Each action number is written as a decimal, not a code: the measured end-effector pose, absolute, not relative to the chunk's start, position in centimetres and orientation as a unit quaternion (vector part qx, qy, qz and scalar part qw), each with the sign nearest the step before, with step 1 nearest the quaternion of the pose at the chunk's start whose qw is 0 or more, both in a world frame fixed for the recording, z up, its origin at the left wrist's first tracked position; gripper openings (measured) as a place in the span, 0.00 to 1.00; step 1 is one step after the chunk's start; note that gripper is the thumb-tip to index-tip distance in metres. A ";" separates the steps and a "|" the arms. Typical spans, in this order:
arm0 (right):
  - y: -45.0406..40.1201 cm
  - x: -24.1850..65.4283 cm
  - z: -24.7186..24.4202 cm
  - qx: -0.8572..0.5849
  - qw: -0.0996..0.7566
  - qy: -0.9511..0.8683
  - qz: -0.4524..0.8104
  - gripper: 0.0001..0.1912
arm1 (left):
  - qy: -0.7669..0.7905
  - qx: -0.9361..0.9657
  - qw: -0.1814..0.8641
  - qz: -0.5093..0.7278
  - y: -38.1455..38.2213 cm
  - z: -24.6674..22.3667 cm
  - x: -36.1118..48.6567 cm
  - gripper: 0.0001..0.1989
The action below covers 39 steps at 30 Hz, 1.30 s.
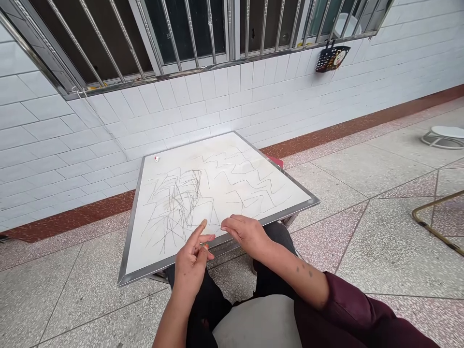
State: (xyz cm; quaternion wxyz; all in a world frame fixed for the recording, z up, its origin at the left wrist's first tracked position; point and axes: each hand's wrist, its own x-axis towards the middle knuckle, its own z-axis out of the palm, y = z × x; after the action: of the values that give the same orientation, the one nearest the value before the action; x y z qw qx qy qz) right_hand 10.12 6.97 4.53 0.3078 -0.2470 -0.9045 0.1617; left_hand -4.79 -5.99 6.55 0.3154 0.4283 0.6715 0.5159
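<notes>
Many thin dark strands [177, 203] lie on the white table [137, 256], tangled and crossing on its left half. Bent, zigzag strands [250, 181] are spread over the right half. My left hand [192, 258] is above the near table edge, its fingers apart; a small orange-red spot shows at its fingertips, too small to identify. Just to its right, my right hand [250, 235] is pinched over the near edge, close to the strand ends. Whatever is between its fingertips is too thin or hidden to make out.
A small white and red item [156, 158] sits at the table's far left corner. Behind the table is a white tiled wall [163, 111] with a barred window. A dark bag [331, 58] hangs from the bars. To the right stand a round stool [444, 137] and a metal frame [426, 224].
</notes>
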 end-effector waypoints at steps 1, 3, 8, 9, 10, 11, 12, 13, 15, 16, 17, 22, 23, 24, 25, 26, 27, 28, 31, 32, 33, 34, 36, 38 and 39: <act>7.0 10.2 4.6 -0.242 0.307 -0.905 0.167 0.08 | 0.668 0.421 0.325 0.520 -6.0 6.6 -4.8 0.28; 7.0 10.2 4.7 -0.235 0.307 -0.905 0.177 0.09 | 0.660 0.406 0.347 0.529 -6.0 6.7 -5.0 0.29; 7.1 10.4 4.7 -0.226 0.306 -0.905 0.190 0.08 | 0.645 0.385 0.402 0.524 -6.1 6.7 -5.7 0.32; 7.1 10.3 4.6 -0.226 0.304 -0.906 0.190 0.08 | 0.645 0.382 0.406 0.522 -6.1 6.7 -5.8 0.32; 7.1 10.3 4.6 -0.226 0.302 -0.906 0.189 0.08 | 0.646 0.380 0.408 0.522 -6.1 6.6 -5.9 0.32; 7.0 10.3 4.6 -0.227 0.300 -0.907 0.189 0.08 | 0.647 0.378 0.408 0.522 -6.2 6.6 -6.0 0.31; 7.0 10.3 4.5 -0.228 0.298 -0.907 0.189 0.09 | 0.649 0.377 0.407 0.521 -6.1 6.5 -6.0 0.31; 7.0 10.3 4.5 -0.230 0.296 -0.907 0.191 0.09 | 0.652 0.377 0.404 0.519 -6.1 6.5 -6.0 0.31; 7.1 10.2 4.5 -0.233 0.292 -0.906 0.200 0.09 | 0.658 0.380 0.394 0.517 -6.1 6.4 -5.9 0.31; 7.1 10.2 4.6 -0.237 0.290 -0.903 0.209 0.08 | 0.662 0.381 0.386 0.517 -6.0 6.5 -5.8 0.31; 7.1 10.2 4.6 -0.241 0.288 -0.901 0.220 0.08 | 0.666 0.382 0.375 0.520 -6.0 6.5 -5.8 0.31; 7.0 10.1 5.0 -0.232 0.254 -0.888 0.305 0.08 | 0.678 0.391 0.325 0.530 -5.8 6.1 -6.1 0.28; 7.0 10.0 4.9 -0.230 0.248 -0.881 0.330 0.08 | 0.677 0.395 0.323 0.531 -5.7 5.9 -6.3 0.28; 7.0 10.0 4.8 -0.233 0.244 -0.872 0.356 0.08 | 0.676 0.397 0.318 0.532 -5.7 5.7 -6.6 0.28; 7.1 9.9 4.5 -0.240 0.239 -0.860 0.383 0.08 | 0.677 0.398 0.311 0.535 -5.7 5.5 -6.9 0.28; 7.3 9.9 4.2 -0.252 0.236 -0.844 0.410 0.08 | 0.680 0.396 0.302 0.538 -5.8 5.3 -7.2 0.28; 7.6 9.8 3.9 -0.266 0.231 -0.827 0.439 0.07 | 0.684 0.392 0.291 0.541 -5.8 5.1 -7.5 0.28; 8.1 9.7 3.6 -0.282 0.228 -0.806 0.468 0.07 | 0.689 0.386 0.281 0.545 -5.9 4.9 -7.7 0.28; 10.2 9.7 3.3 -0.334 0.233 -0.729 0.550 0.06 | 0.696 0.366 0.274 0.553 -6.2 4.3 -8.3 0.28; 11.1 9.8 3.4 -0.347 0.239 -0.706 0.569 0.06 | 0.696 0.362 0.281 0.552 -6.3 4.1 -8.4 0.28; 12.1 9.9 3.7 -0.356 0.245 -0.692 0.578 0.06 | 0.695 0.360 0.291 0.550 -6.4 3.9 -8.4 0.28; 13.0 10.0 4.0 -0.362 0.250 -0.683 0.583 0.06 | 0.692 0.359 0.304 0.547 -6.5 3.6 -8.5 0.28; 14.7 10.4 4.9 -0.371 0.262 -0.673 0.584 0.07 | 0.685 0.355 0.328 0.545 -6.6 3.1 -8.3 0.28; 16.1 10.8 5.7 -0.379 0.275 -0.661 0.586 0.08 | 0.677 0.352 0.347 0.545 -6.5 2.6 -8.1 0.29; 16.5 11.0 6.0 -0.381 0.279 -0.655 0.590 0.08 | 0.674 0.351 0.356 0.544 -6.4 2.4 -7.9 0.29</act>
State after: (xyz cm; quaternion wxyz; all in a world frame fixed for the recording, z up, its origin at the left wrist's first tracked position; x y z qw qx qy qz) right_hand 10.97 16.50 6.04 0.2795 -0.3811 -0.6547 0.5899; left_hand -7.91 -6.37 2.42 0.3558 0.3508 0.6742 0.5439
